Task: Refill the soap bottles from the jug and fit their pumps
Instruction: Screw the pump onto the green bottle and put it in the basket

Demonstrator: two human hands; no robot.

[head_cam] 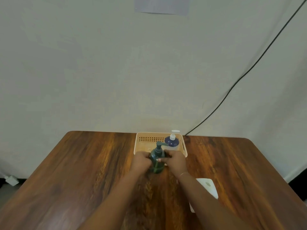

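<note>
Both hands, left hand (140, 161) and right hand (174, 161), clasp the dark green bottle (157, 163) mid-table, just before the beige slotted basket (184, 146) at the far edge. Its pump (159, 144) looks fitted, though blur hides the collar. The white-pumped blue bottle (172, 141) stands finished in the basket; the white plastic jug (208, 186) rests near the right edge.

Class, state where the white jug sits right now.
In the head view, the white jug lies on the table, near right, partly hidden behind the right forearm.
</note>
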